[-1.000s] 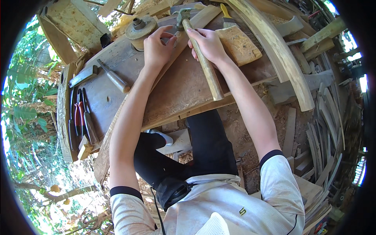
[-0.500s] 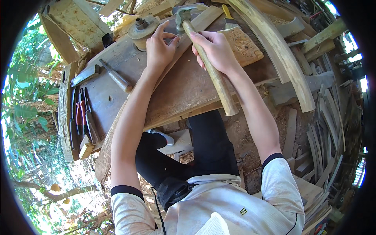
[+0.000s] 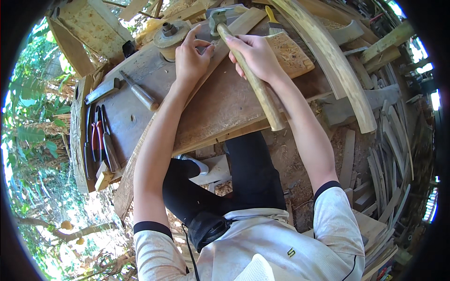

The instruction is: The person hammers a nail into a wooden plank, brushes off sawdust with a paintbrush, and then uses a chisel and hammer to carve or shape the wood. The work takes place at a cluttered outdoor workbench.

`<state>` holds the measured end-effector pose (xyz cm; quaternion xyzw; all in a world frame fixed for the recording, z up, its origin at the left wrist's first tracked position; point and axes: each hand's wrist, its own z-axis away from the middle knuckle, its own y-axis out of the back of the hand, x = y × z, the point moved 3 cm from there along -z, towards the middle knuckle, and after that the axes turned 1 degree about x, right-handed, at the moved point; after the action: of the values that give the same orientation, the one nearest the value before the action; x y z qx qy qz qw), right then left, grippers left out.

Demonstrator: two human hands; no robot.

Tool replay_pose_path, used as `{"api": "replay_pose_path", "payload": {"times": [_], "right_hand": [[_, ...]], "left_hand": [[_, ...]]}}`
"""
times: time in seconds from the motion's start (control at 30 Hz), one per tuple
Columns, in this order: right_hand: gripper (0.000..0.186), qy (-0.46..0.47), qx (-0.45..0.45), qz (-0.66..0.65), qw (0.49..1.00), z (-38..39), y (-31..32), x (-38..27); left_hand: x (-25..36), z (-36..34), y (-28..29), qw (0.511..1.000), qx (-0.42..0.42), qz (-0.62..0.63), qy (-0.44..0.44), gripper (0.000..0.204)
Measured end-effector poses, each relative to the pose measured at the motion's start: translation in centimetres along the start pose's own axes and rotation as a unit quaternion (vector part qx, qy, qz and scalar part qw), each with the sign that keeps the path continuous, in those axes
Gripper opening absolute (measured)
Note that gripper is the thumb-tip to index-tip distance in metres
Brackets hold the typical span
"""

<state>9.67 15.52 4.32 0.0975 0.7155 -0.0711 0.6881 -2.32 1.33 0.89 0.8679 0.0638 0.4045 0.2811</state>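
Observation:
My right hand (image 3: 258, 56) is wrapped round the wooden handle of a hammer (image 3: 255, 89). The metal hammer head (image 3: 218, 19) points away from me, above a long plank (image 3: 243, 24) that slants over the workbench (image 3: 218, 105). My left hand (image 3: 191, 61) is at the left edge of that plank. Its index finger stretches forward, while the thumb and another finger come together in a pinch; whatever may be between them is too small to make out. Just beyond the left hand stands a round wooden block (image 3: 171, 40) with a metal piece on top.
A chisel (image 3: 139, 92) and a plane-like block (image 3: 102, 91) lie left on the bench. Red-handled pliers (image 3: 97, 136) sit in a side rack with other tools. On the right are a carved wooden piece (image 3: 293, 56), a yellow-handled brush (image 3: 272, 18) and a long curved pole (image 3: 344, 70).
The hammer has shifted slightly, its handle end moving up and a little left, with my right hand moving along. My left hand has stayed in place.

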Motion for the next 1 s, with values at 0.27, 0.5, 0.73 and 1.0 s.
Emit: {"api": "replay_pose_path", "payload": {"times": [0.27,0.5,0.73,1.0], "right_hand": [[0.038,-0.014,0.036,-0.054,0.998,-2.8,1.5,3.3],[0.038,-0.014,0.033,-0.032,0.999,-2.4,1.4,3.8],[0.043,-0.005,0.046,-0.020,0.999,-2.4,1.9,3.9],[0.043,-0.012,0.040,-0.024,0.999,-2.5,1.3,3.7]], "left_hand": [[0.1,-0.1,-0.3,1.000,-0.015,0.002,-0.014,0.022],[0.2,0.0,-0.3,0.999,-0.037,0.009,0.019,0.014],[0.3,-0.2,-0.3,0.995,0.054,0.076,0.036,0.014],[-0.9,-0.3,-0.3,0.999,0.019,0.029,0.011,0.013]]}}
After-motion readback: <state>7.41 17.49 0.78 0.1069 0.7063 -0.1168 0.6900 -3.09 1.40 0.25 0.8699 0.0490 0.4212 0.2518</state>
